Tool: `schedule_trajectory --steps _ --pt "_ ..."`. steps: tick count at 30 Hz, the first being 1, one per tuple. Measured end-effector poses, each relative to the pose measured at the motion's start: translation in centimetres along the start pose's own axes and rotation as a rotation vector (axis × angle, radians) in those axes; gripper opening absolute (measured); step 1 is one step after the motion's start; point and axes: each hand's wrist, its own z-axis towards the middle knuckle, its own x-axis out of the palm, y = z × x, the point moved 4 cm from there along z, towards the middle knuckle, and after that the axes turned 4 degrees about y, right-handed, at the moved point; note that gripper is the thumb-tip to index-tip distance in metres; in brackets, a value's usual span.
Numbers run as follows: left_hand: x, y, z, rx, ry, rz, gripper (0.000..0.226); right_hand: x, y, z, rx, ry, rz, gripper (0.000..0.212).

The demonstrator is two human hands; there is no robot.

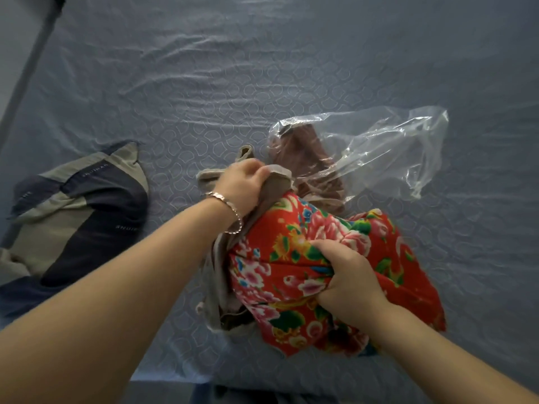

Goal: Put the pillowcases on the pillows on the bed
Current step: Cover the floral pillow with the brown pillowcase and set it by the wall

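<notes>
A red floral pillow (294,275) lies on the blue-grey bed sheet (204,97) near the front edge. A beige pillowcase (221,275) is bunched along the pillow's left and far side. My left hand (242,185), with a bracelet on the wrist, grips the far end of the beige pillowcase. My right hand (347,275) grips the floral pillow in its middle, squeezing the fabric. A pillow in a grey and navy pillowcase (78,211) lies at the left.
A clear plastic bag (379,150) with a folded brown cloth (306,164) partly inside lies just beyond the floral pillow. The bed's left edge and a dark frame (26,77) run along the upper left. The sheet is wrinkled.
</notes>
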Motion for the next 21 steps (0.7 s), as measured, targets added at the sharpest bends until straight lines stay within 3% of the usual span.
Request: schedule_trajectory --steps 3,6,9,11,13,15,16,18,21 --pt "2.8 -3.0 -1.9 0.101 0.204 0.043 0.019 -0.2 -0.2 -0.4 0.006 -0.06 0.08 0.057" --pt "4.2 -3.4 -5.2 0.266 0.205 0.082 0.017 -1.1 -1.0 -0.8 0.116 -0.155 0.281 0.087" --pt "5.0 -3.1 -8.3 0.463 0.128 0.071 0.028 -1.5 -1.9 -0.6 0.147 -0.144 0.311 0.113" --pt "5.5 -2.2 -9.3 0.58 0.069 0.065 0.032 -1.7 -1.4 -0.1 0.096 -0.086 0.269 0.1" --pt "5.7 -0.9 -9.8 0.729 -0.031 0.144 0.022 -1.5 -1.1 0.5 0.067 -0.086 0.227 0.068" --pt "5.6 0.7 -9.9 0.823 -0.16 0.272 0.016 -1.2 -1.0 1.1 0.136 -0.114 0.269 0.052" --pt "5.2 1.8 -9.7 0.802 -0.228 0.339 0.015 -1.3 -1.0 1.5 0.178 -0.152 0.31 0.047" --pt "3.9 4.6 -8.8 0.599 -0.299 0.472 0.02 -2.0 -1.1 2.2 0.261 -0.262 0.437 0.044" --pt "0.9 10.6 -8.0 -0.045 -0.167 0.588 0.026 -4.2 -1.4 2.8 0.384 -0.405 0.747 0.05"
